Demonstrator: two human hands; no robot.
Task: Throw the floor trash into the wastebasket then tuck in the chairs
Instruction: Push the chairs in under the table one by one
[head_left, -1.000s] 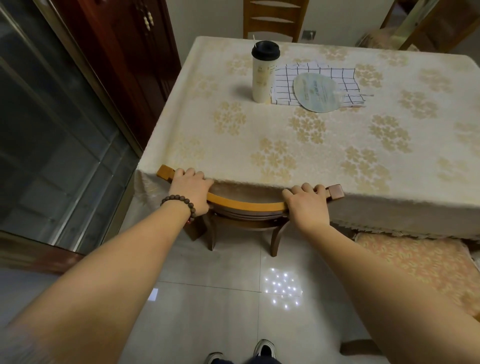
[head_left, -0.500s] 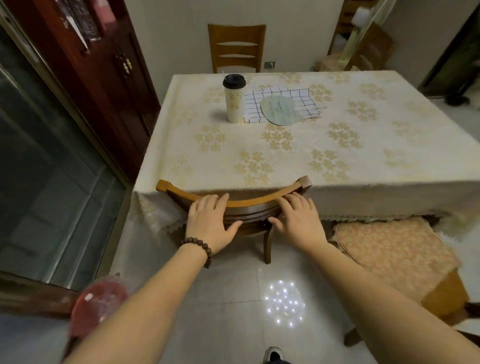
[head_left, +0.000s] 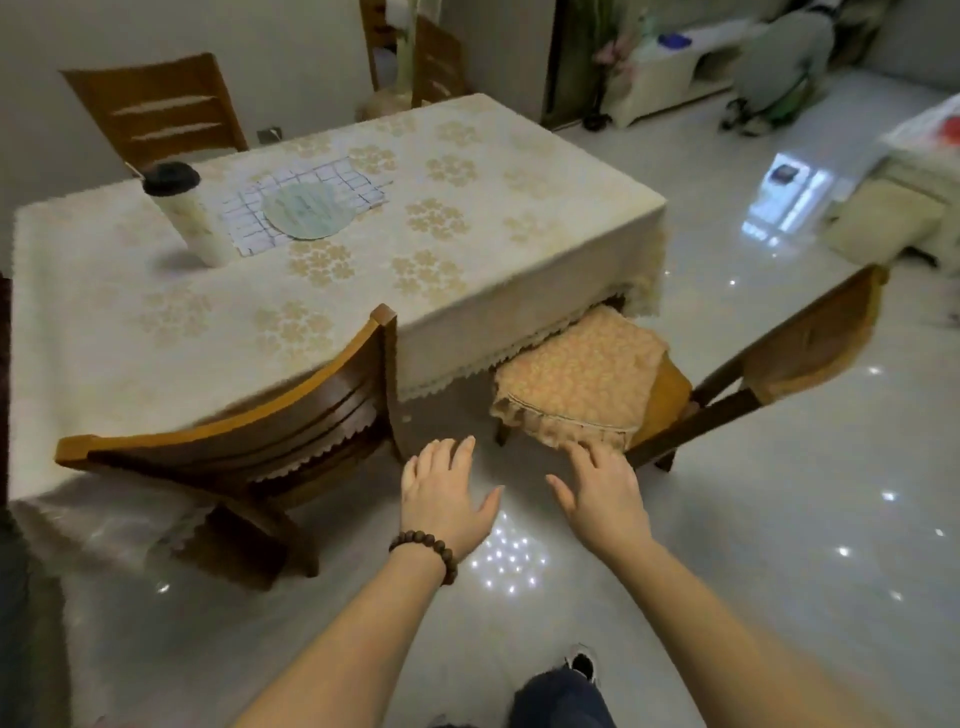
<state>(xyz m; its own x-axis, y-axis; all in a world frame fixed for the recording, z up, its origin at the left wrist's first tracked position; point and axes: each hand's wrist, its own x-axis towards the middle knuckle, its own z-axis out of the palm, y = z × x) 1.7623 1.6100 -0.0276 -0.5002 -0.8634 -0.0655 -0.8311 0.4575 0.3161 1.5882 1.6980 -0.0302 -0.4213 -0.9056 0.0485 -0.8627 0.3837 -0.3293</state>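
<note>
Both hands hover empty, fingers spread, left hand (head_left: 447, 493) and right hand (head_left: 602, 493) between two chairs: one chair (head_left: 234, 441) tucked against the clothed surface (head_left: 130, 332), the cushioned chair (head_left: 587, 379) angled out, seat partly under.

Both arms reach forward. The left hand (head_left: 445, 493) and right hand (head_left: 602, 488) are flat, fingers spread, holding nothing.

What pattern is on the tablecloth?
The tablecloth is cream with golden flower clusters and a lace-like edge, seen in the head view.
</note>
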